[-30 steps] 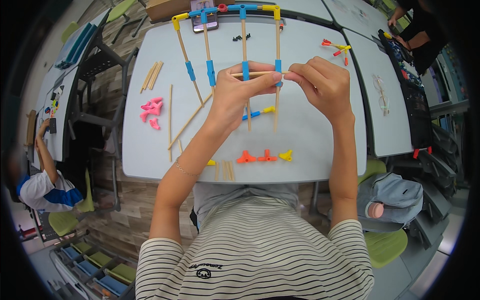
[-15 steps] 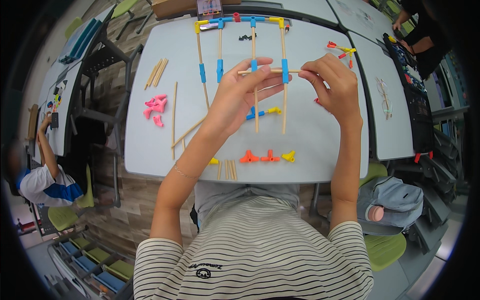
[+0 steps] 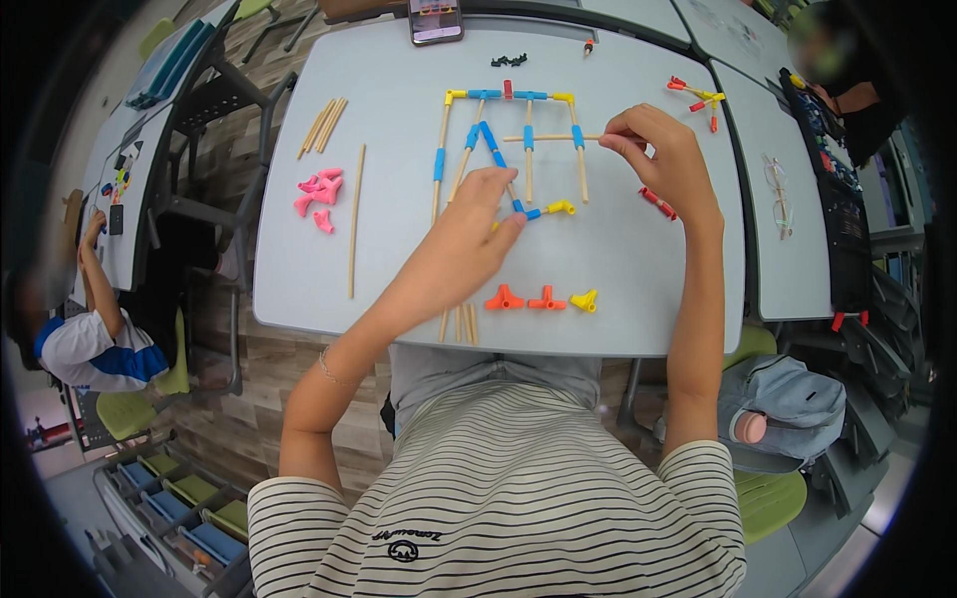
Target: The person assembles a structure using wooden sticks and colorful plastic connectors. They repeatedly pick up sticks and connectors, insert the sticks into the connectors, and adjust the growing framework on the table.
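Note:
A frame of wooden sticks has a top bar of blue, red and yellow connectors [image 3: 531,96], and several legs with blue sleeves run down from it toward me. My right hand [image 3: 666,164] pinches the right end of a crosswise wooden stick [image 3: 556,138], which passes through the blue sleeves of the two right legs. My left hand [image 3: 454,249] is over the table with thumb and fingers apart, close to a blue connector piece [image 3: 518,207] with a yellow elbow [image 3: 562,207] beside it. The hand and forearm hide the lower ends of the left legs.
Pink connectors [image 3: 321,185], a long stick [image 3: 357,221] and short sticks [image 3: 322,127] lie left. Orange connectors [image 3: 504,298] and a yellow one [image 3: 584,301] sit near the front edge. Red connectors [image 3: 658,203] lie right. A phone [image 3: 436,22] is at the back.
The frame has gone from raised in my hands to lower, at the table. My left hand has let go of it and moved down toward the blue pieces; the right keeps its pinch.

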Tool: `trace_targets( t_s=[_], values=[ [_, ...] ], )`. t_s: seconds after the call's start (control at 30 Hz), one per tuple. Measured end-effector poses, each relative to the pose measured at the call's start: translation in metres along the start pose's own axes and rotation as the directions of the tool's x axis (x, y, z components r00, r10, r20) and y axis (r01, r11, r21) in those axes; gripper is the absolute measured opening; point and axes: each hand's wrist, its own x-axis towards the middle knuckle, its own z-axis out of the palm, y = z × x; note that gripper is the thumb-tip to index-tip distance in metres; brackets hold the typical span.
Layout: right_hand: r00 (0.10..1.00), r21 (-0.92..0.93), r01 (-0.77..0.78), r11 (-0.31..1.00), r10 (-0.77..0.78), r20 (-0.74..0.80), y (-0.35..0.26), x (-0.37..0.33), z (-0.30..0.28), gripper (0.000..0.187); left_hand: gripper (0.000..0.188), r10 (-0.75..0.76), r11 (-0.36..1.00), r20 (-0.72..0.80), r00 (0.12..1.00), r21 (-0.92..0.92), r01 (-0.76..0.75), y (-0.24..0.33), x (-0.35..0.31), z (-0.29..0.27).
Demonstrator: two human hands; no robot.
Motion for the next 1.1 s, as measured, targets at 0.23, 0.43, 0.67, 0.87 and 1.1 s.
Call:
trace_targets(
  t_s=[0.23, 0.43, 0.67, 0.87, 1.1],
  values=[
    [0.956, 0.106, -0.213, 0.971, 0.185, 0.228, 0.016, -0.002, 0.007, 0.020, 0.051, 0.146, 0.859, 0.036, 0.989, 0.490, -0.145, -0.003, -0.009, 0.020],
    [0.929, 0.148, -0.317, 0.937, 0.275, 0.249, 0.020, -0.002, 0.016, 0.022, 0.034, 0.369, 0.805, -0.091, 0.925, 0.528, -0.269, -0.003, -0.041, 0.003],
    [0.928, 0.101, -0.318, 0.943, 0.288, 0.235, 0.021, -0.004, 0.017, 0.022, 0.018, 0.072, 0.839, -0.266, 0.961, 0.538, 0.086, -0.026, -0.106, -0.042],
    [0.943, 0.134, -0.270, 0.953, 0.235, 0.235, 0.031, -0.005, 0.029, 0.024, 0.015, 0.096, 0.867, -0.283, 0.954, 0.496, 0.059, -0.058, -0.117, -0.038],
    [0.910, 0.057, -0.343, 0.938, 0.317, 0.266, 0.034, -0.006, 0.032, 0.023, 0.007, 0.055, 0.910, -0.725, 0.687, 0.320, 0.265, -0.075, -0.147, -0.066]
  ],
)
